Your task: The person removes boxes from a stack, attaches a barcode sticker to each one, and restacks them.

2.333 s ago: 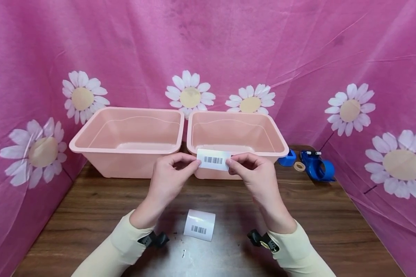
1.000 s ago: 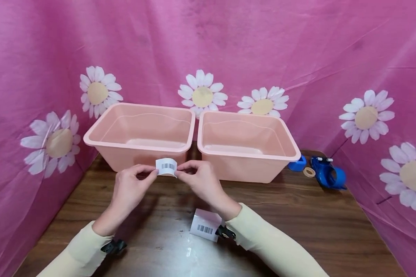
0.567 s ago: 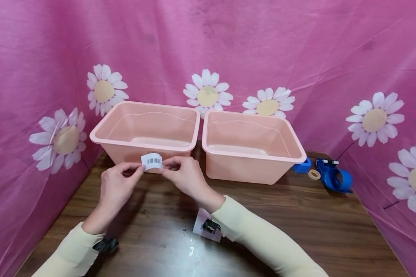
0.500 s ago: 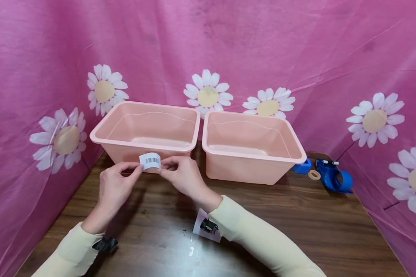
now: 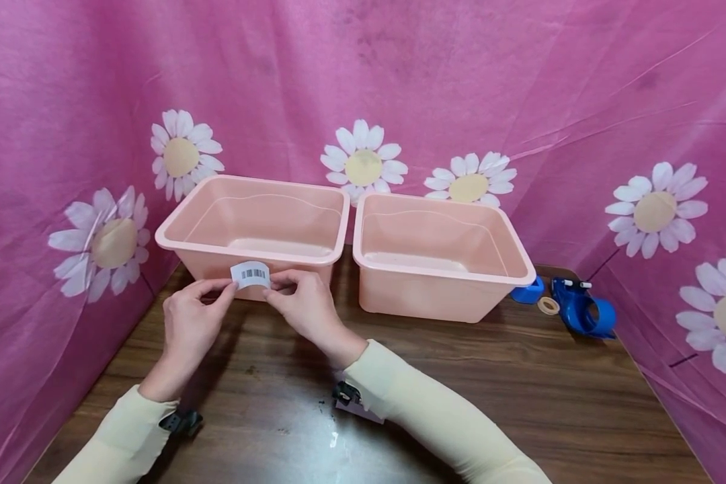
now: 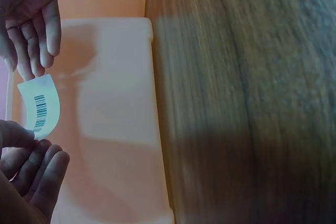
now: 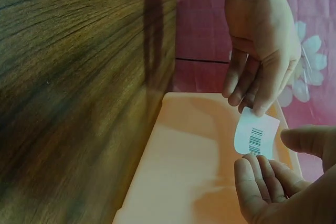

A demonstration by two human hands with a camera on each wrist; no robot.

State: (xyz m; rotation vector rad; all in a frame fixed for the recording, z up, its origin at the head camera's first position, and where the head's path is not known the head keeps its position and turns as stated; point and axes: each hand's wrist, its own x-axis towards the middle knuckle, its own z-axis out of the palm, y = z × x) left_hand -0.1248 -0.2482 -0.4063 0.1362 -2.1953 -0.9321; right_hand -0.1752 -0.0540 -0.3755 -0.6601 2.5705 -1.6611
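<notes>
A small white barcode label [image 5: 251,275], bent into a curve, is held up before the front wall of the left pink bin [image 5: 193,263]. My left hand [image 5: 192,316] pinches its left end, the thumb lying over the edge. My right hand [image 5: 308,306] holds the opposite end at the fingertips; in the right wrist view its thumb [image 7: 302,139] sits close beside the label [image 7: 256,134]. The barcode faces me. On the table, a white label roll [image 5: 359,409] is mostly hidden under my right forearm.
A second pink bin [image 5: 423,296] stands right of the first. Beyond it are a blue object [image 5: 528,292], a tan tape roll [image 5: 548,306] and a blue tape dispenser [image 5: 583,312]. A pink flowered cloth [image 5: 399,67] hangs behind the wooden table [image 5: 490,390].
Both hands have carried the barcode label left, from before the right bin to the left bin's front wall. It was flat and is now bent. My right forearm has come over the label roll.
</notes>
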